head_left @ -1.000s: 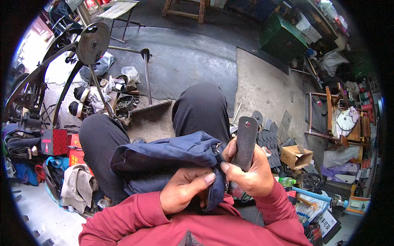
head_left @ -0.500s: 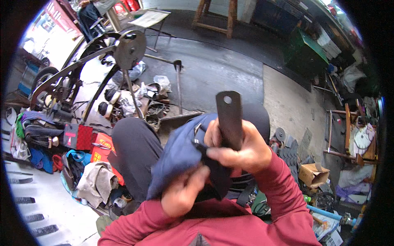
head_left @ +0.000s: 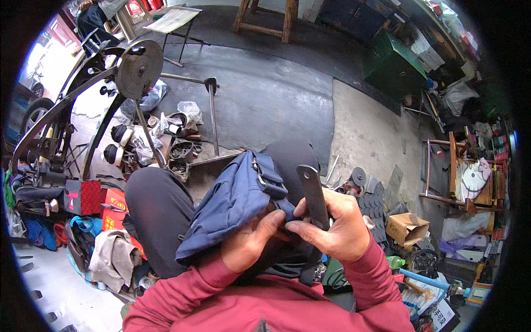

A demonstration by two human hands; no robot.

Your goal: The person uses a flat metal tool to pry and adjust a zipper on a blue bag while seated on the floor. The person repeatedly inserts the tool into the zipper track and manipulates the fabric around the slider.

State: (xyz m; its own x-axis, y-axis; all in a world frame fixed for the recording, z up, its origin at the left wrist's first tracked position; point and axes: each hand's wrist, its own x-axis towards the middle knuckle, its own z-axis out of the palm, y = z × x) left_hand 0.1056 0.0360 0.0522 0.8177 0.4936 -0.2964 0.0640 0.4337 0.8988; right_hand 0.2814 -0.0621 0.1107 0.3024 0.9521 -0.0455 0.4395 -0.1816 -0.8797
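dark metal bar in right hand

A flat, dark metal bar with a rounded top end and a small hole near that end stands nearly upright, tilted slightly left, its lower part hidden. Beside it to the left, touching it, a crumpled navy-blue cloth bag with straps and a metal buckle lies bunched over the lap.

We see matt navy cloth bag, dull dark metal bar beside it, rough grey concrete floor beyond.
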